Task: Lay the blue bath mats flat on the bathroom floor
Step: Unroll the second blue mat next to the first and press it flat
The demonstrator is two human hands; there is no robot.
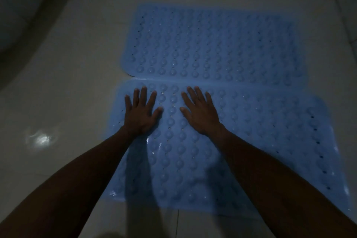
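1. Two blue bath mats lie on the pale tiled floor [63, 75]; the far mat [212, 44] fills the upper middle of the frame, the near mat [241, 141] the lower middle and right; their long edges meet, touching or perhaps just overlapping, along a line across the centre.
2. The left hand [141, 114] and the right hand [201, 114] both rest palm down on the near mat, close to its far left corner; fingers spread and flat, gripping nothing; the two hands sit near each other with a strip of mat between them.
3. The mats look like soft, bendy rubber or plastic, studded with rows of round cups and small holes; likely light, floppy, and clingy once pressed to smooth tile; not fragile.
4. Wet-looking gleams on the near mat's lower left suggest a slippery surface; the floor shines too.
5. To shift a mat, a corner or short edge seems the best place to pinch and peel; to flatten it, pressing with open palms outward from the middle should serve.
6. A dark curved fixture [23, 15] sits in the upper left.
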